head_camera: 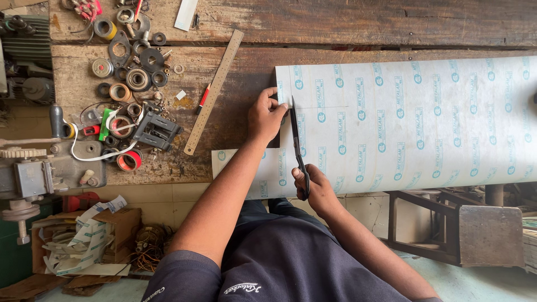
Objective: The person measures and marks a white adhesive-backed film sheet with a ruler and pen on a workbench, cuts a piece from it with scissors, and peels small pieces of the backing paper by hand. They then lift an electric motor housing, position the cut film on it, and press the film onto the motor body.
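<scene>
Cutting across 1 wide white printed sheet (414,117) with 1 pair of black-handled scissors (298,148), a person works at the near edge of a worn, scarred wooden worktop (347,22). The right hand (319,187) has its fingers closed through the scissor handles, just off the near edge, the blades pointing away along the cut. The left hand (265,114) pinches the sheet's left end, fingers clamped on the strip beside the blades. The sheet covers the right half of the worktop and runs off its right edge; its cut portion hangs at the near edge.

Lying diagonally near the worktop's middle is 1 long steel ruler (215,92), with 1 red pencil (203,96) just beside it. A scatter of metal bearings, rings and tape rolls (131,78) crowds the left end, too many and too overlapped to count.

Below the worktop, 1 open cardboard box of paper strips (84,240) sits on the floor at left, and 1 dark wooden stool (458,229) stands at right.
</scene>
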`<state>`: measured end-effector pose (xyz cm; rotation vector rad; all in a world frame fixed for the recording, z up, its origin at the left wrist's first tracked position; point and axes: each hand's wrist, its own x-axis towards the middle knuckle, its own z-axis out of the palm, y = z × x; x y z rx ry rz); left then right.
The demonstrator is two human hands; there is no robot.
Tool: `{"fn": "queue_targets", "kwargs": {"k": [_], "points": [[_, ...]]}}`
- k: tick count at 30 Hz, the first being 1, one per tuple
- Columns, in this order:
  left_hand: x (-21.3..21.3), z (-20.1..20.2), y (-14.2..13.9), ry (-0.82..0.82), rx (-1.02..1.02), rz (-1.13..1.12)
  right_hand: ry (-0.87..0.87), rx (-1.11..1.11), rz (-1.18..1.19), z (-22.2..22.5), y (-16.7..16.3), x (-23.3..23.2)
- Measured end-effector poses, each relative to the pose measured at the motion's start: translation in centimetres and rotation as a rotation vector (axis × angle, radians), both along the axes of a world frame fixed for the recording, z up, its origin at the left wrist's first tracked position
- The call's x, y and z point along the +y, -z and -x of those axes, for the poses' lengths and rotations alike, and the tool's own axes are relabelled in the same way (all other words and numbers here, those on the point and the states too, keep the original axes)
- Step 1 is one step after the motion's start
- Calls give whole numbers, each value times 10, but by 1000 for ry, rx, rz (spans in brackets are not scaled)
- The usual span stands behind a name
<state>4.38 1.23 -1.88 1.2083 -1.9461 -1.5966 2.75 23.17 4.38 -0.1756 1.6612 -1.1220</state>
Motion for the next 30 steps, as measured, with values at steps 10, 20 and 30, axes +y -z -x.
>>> {"fn": "queue_targets", "kwargs": {"k": [10,20,30], "points": [[-2,0,-4,5,-4,-44,-9,33,4,-2,4,0],[-3,-1,-2,17,-10,-16,-12,54,8,-6,4,0],[-4,-2,-1,36,-24,-41,58,-54,26,2,1,-9]]}}
